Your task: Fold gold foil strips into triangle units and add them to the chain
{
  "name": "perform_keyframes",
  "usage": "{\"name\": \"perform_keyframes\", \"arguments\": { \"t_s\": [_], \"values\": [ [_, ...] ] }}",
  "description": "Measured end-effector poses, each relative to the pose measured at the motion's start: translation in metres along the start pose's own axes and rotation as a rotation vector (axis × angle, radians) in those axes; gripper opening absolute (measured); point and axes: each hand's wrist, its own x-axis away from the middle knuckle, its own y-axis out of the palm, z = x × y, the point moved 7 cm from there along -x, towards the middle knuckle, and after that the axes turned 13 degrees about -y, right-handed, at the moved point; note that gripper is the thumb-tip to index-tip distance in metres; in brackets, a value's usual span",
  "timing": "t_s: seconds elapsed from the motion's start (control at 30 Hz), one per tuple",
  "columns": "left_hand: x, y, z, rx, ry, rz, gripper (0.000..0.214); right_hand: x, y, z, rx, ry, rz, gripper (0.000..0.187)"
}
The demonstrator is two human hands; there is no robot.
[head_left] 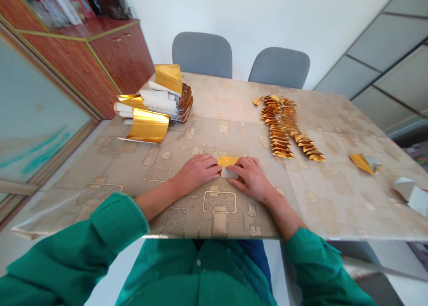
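Pressing down on a small folded sheet [228,162] near the table's [334,199] near edge, the left hand [195,173] and right hand [250,177] lie almost flat, fingers together and gently curved. They come in from either side and pin the sheet to the table without lifting it. It shows gold foil above a white underside.

Toward the table's far left corner sits a loose stack of gold-and-white sheets [160,103], some curling upward, with gold-edged folds bunched at one end. Toward the table's far right, two converging rows of small folded gold pieces [281,128] overlap like scales. Nearer the table's right edge lie a gold-and-silver folded piece [364,163] and, apart from it, a larger pale folded piece [409,194].

Beyond the table's far left corner, a wooden cabinet [100,61] carries clear bags [56,7] and boxes, their contents too blurred to tell. Two gray chairs [240,61] stand beyond the table's far edge. Green sleeves [67,261] cover both forearms up to the wrists.
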Motion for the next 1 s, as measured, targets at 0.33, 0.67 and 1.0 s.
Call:
{"name": "perform_keyframes", "arguments": {
  "t_s": [0.33,0.67,1.0],
  "values": [
    [-0.0028,0.0038,-0.0027,0.018,-0.051,-0.016,0.023,-0.0013,0.0022,0.0016,-0.078,-0.017,0.03,0.03],
    [-0.0044,0.0021,-0.0043,0.033,-0.12,-0.064,0.041,-0.0052,0.0035,0.002,0.006,-0.043,0.032,0.026],
    [-0.008,0.0056,-0.001,-0.068,-0.151,-0.051,0.012,-0.0025,-0.0022,0.0026,-0.038,-0.093,0.073,0.026]
  ]
}}
